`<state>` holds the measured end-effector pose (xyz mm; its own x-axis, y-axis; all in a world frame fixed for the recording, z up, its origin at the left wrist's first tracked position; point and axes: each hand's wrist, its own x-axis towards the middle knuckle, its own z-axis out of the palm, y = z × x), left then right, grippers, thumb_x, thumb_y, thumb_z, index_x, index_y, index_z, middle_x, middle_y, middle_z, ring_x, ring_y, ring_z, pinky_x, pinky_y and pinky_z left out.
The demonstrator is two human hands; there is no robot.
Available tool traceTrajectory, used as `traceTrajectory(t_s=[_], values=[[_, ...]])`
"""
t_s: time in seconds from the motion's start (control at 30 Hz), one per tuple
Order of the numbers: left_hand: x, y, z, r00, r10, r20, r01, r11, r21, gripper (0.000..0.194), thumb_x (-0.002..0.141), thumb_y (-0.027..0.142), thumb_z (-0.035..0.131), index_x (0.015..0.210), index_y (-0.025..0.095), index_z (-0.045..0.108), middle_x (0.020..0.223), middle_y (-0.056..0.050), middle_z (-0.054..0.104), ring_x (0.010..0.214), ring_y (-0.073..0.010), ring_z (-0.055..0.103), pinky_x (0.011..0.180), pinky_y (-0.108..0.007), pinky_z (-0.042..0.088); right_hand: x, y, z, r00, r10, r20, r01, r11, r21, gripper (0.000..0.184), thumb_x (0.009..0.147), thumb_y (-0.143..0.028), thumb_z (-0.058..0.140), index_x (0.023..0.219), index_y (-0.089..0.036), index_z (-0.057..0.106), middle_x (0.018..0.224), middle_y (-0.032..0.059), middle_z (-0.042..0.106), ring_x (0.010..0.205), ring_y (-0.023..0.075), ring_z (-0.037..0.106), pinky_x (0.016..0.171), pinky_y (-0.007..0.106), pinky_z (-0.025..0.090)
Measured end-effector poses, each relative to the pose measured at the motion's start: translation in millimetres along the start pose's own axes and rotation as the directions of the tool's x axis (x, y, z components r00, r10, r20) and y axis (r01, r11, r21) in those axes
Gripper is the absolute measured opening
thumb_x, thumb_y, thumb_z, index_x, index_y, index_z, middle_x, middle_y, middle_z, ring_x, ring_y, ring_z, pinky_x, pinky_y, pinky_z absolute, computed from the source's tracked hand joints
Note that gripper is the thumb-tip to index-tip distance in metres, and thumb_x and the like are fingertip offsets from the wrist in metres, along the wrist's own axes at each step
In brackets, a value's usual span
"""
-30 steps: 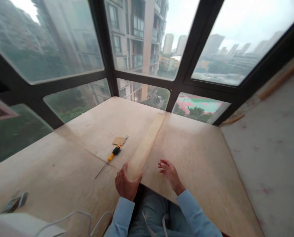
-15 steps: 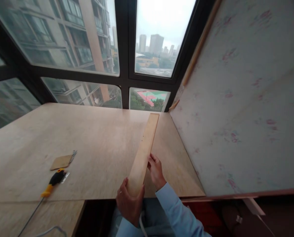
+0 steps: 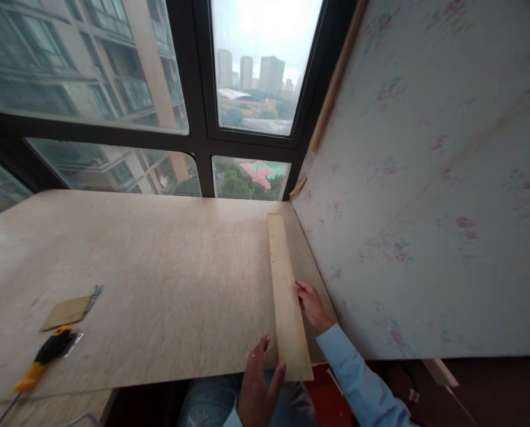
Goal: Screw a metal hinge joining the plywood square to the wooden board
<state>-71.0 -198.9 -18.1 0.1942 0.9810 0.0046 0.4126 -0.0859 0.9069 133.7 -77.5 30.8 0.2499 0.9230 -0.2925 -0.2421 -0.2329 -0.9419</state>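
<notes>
A long, narrow wooden board [image 3: 286,296] lies along the right side of the table, its near end reaching past the front edge. Two small dark holes show near its left edge. My right hand [image 3: 311,303] grips the board's right edge around the middle, fingertips pressed to the side. Close to the near end, my left hand [image 3: 261,379] is open, thumb and fingers spread, just left of the board. Whether the thumb touches the board I cannot tell.
On the left of the wooden table [image 3: 167,267] lie a yellow-and-black screwdriver [image 3: 46,356], a small brown cardboard piece [image 3: 66,312] and some screws [image 3: 96,292]. A flower-patterned wall [image 3: 402,207] rises along the right, and windows [image 3: 253,77] stand behind the table.
The board has turned and moved right toward the wall, from slanting to lying along the table. My left hand has let go of its near end; my right hand has stayed on its edge.
</notes>
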Motion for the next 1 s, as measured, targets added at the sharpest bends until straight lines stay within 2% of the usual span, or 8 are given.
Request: traceTrajectory(t_s=[0.2, 0.37, 0.53, 0.7, 0.8, 0.9, 1.0], values=[[4.1, -28.0, -25.0, 0.99, 0.115, 0.085, -0.126, 0.982, 0.142, 0.05, 0.086, 0.038, 0.053, 0.132, 0.018, 0.055, 0.131, -0.016, 0.06, 0.118, -0.0287, 0.06, 0.1, -0.046, 0.05, 7.4, 3.9, -26.1, 1.0, -0.018, 0.01, 0.018, 0.999, -0.039, 0.032, 0.062, -0.042, 0.078, 0.084, -0.019, 0.074, 0.088, 0.0073, 0.076, 0.089, 0.0281, 0.068, 0.08, 0.038, 0.051], [5.1, -52.1, -59.0, 0.995, 0.08, 0.063, -0.092, 0.974, 0.209, 0.043, 0.084, 0.036, 0.055, 0.126, 0.025, 0.06, 0.119, -0.012, 0.068, 0.103, -0.0272, 0.068, 0.09, -0.042, 0.057, 13.2, 9.5, -34.1, 0.999, -0.038, 0.005, 0.038, 0.996, -0.084, 0.037, 0.067, -0.049, 0.074, 0.088, -0.018, 0.075, 0.093, 0.0085, 0.076, 0.088, 0.028, 0.067, 0.081, 0.039, 0.051], [5.9, -58.5, -84.2, 0.997, 0.025, 0.069, -0.042, 0.967, 0.25, 0.043, 0.083, 0.038, 0.055, 0.124, 0.026, 0.061, 0.116, -0.011, 0.07, 0.095, -0.0273, 0.071, 0.088, -0.044, 0.057, 14.4, 14.3, -43.5, 1.0, -0.021, -0.009, 0.02, 0.993, -0.115, 0.043, 0.068, -0.052, 0.073, 0.093, -0.017, 0.074, 0.095, 0.0088, 0.075, 0.094, 0.0276, 0.067, 0.084, 0.039, 0.05], [14.8, -60.5, -86.4, 0.991, 0.071, 0.111, -0.096, 0.968, 0.233, 0.04, 0.084, 0.037, 0.054, 0.123, 0.028, 0.061, 0.117, -0.01, 0.069, 0.093, -0.0261, 0.071, 0.084, -0.04, 0.059, 16.3, 16.0, -49.8, 0.999, -0.045, 0.006, 0.045, 0.983, -0.175, 0.049, 0.069, -0.056, 0.071, 0.097, -0.016, 0.074, 0.1, 0.0098, 0.075, 0.093, 0.0272, 0.068, 0.086, 0.04, 0.051], [22.6, -54.1, -80.0, 0.983, 0.11, 0.145, -0.138, 0.971, 0.197, 0.041, 0.086, 0.035, 0.051, 0.125, 0.025, 0.059, 0.118, -0.011, 0.069, 0.095, -0.0248, 0.071, 0.086, -0.039, 0.058, 20.6, 17.8, -51.8, 0.995, -0.102, 0.015, 0.102, 0.943, -0.318, 0.055, 0.071, -0.06, 0.066, 0.101, -0.014, 0.074, 0.106, 0.0133, 0.074, 0.096, 0.0291, 0.068, 0.088, 0.043, 0.051], [31.3, -42.6, -73.2, 0.989, 0.094, 0.11, -0.112, 0.979, 0.168, 0.043, 0.085, 0.034, 0.05, 0.125, 0.022, 0.058, 0.112, -0.012, 0.071, 0.092, -0.0244, 0.071, 0.085, -0.041, 0.058, 24.1, 20.9, -53.4, 0.99, -0.139, 0.011, 0.128, 0.876, -0.465, 0.059, 0.074, -0.061, 0.058, 0.105, -0.013, 0.073, 0.108, 0.0144, 0.073, 0.098, 0.0294, 0.068, 0.087, 0.041, 0.053], [44.4, -32.5, -72.9, 0.994, 0.077, 0.075, -0.086, 0.989, 0.124, 0.043, 0.084, 0.035, 0.05, 0.124, 0.02, 0.058, 0.107, -0.012, 0.072, 0.091, -0.0234, 0.07, 0.078, -0.038, 0.059, 24.7, 23.1, -53.4, 0.988, -0.155, -0.022, 0.119, 0.833, -0.541, 0.054, 0.076, -0.056, 0.055, 0.104, -0.014, 0.074, 0.108, 0.0131, 0.074, 0.1, 0.0298, 0.068, 0.086, 0.041, 0.053]])
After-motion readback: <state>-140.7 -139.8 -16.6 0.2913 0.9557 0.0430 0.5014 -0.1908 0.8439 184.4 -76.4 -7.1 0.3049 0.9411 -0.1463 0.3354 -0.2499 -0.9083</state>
